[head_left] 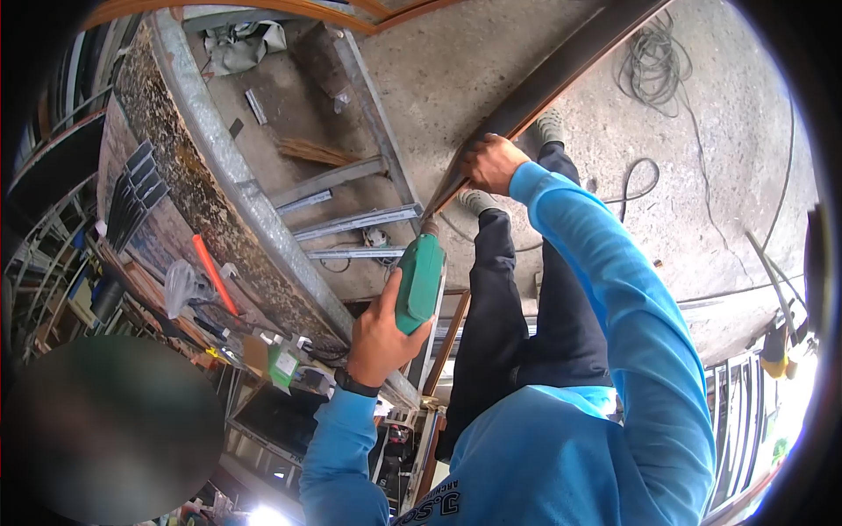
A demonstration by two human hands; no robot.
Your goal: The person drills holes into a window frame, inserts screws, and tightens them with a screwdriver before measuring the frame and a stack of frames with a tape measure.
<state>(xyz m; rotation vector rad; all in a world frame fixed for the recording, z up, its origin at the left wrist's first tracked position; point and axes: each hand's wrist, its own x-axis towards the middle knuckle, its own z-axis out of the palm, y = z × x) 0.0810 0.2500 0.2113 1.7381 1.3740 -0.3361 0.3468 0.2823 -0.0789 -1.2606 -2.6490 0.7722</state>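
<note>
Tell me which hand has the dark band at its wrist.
Your left hand, the one gripping the green tool; the right hand, on the long brown piece, shows only blue sleeve at its wrist.

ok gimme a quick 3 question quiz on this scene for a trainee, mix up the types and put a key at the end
1. Multiple choice: what does the left hand grip?
A) a hammer
B) a green power tool
C) a paintbrush

2. True or false: the sleeves are red.

3. Fill the gap: the right hand is on a long, ____ bar. (colour)

Key: 1. B; 2. false, the sleeves are light blue; 3. dark brown
</note>
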